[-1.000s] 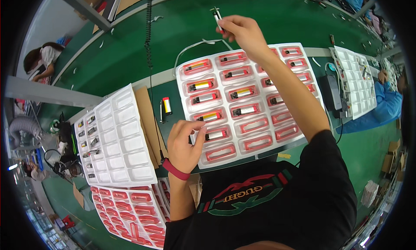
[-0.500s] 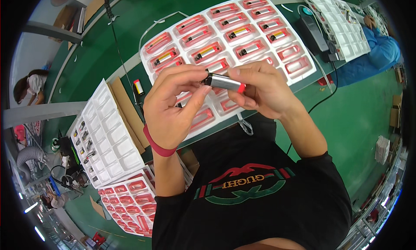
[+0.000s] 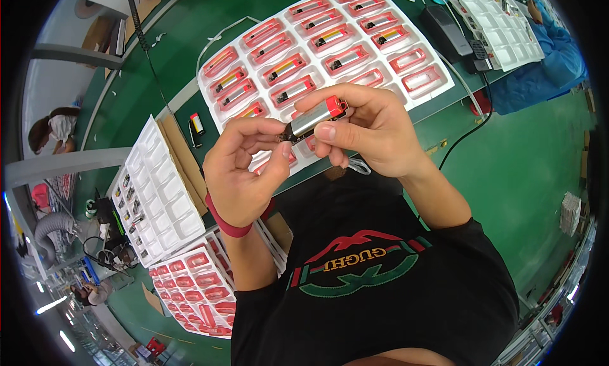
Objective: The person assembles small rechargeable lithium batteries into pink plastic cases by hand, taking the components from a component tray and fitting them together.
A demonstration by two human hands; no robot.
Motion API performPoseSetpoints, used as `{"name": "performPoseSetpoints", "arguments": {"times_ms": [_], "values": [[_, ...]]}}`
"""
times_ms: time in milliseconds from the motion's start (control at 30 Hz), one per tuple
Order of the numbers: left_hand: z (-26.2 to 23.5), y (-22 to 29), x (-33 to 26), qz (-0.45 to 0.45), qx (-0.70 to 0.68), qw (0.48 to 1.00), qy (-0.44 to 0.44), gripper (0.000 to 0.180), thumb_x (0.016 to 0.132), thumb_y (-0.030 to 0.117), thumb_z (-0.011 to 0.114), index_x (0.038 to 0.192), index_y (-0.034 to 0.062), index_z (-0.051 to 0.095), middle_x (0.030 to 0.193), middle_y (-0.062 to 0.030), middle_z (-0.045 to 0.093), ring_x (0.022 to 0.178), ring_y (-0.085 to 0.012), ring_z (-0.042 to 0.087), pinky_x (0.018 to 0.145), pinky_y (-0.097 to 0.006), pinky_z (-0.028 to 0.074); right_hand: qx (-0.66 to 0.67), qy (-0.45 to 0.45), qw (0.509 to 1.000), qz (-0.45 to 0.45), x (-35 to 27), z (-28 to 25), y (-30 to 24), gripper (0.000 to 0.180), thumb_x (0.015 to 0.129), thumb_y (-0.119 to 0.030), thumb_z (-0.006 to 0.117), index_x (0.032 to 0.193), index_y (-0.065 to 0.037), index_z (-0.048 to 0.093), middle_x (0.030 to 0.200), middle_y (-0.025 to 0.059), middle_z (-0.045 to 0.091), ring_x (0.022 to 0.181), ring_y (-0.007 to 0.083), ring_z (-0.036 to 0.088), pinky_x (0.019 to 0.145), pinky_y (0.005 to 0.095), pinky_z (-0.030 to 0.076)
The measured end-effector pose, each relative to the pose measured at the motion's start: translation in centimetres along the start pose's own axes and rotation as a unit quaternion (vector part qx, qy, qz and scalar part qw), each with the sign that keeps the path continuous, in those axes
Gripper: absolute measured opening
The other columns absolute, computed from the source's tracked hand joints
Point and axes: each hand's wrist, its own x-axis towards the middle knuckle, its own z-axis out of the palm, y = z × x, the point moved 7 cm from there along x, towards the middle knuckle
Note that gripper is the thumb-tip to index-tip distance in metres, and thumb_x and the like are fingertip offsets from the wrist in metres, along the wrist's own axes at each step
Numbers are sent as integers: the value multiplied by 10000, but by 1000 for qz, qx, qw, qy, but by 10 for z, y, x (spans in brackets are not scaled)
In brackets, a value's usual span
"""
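Between my two hands is a silver battery cell with a red cap on its upper right end and a black end with fine parts at the lower left. My left hand pinches the black end between thumb and fingertips. Thumb and fingers of my right hand grip the silver body near the red cap. Beneath the hands lies a large white tray with red-lined pockets, many holding similar cells, some with a yellow band. A few pockets toward the right have no cell. My hands hide the tray's near part.
A loose yellow-and-red cell lies on the green bench left of the tray. Further left leans a white tray with small parts; red-lined trays sit below it. A black power box stands right. A person in blue is beyond.
The cell has turned so its red cap points up and right instead of slightly down. My right hand has rolled with it, and both hands sit slightly lower. The view has shifted a little.
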Motion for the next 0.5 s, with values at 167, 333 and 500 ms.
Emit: {"name": "performPoseSetpoints", "arguments": {"times_ms": [167,333,500], "values": [[15,2,14,-3,47,998,-38,211,731,-73,668,915,-33,571,882,-77,630,783,-131,639,715,-245,512,26,-2,1000,3,-7,-15,1,260,890,-63,607,1141,8,603,693,52,640,553,58,567,506,185,456],[36,15,23,90,269,953,-103,206,644,1,662,822,26,562,750,-70,582,637,-176,600,598,-274,480,19,18,999,22,-17,-28,7,263,890,-69,609,1144,-4,601,706,50,643,569,58,572,512,185,459],[54,-11,13,25,291,940,-179,151,668,30,643,783,47,548,724,-65,565,614,-190,581,545,-290,442,-1,39,999,30,-42,-40,30,265,884,-54,622,1144,-5,601,743,55,646,586,57,580,518,186,468]]}}
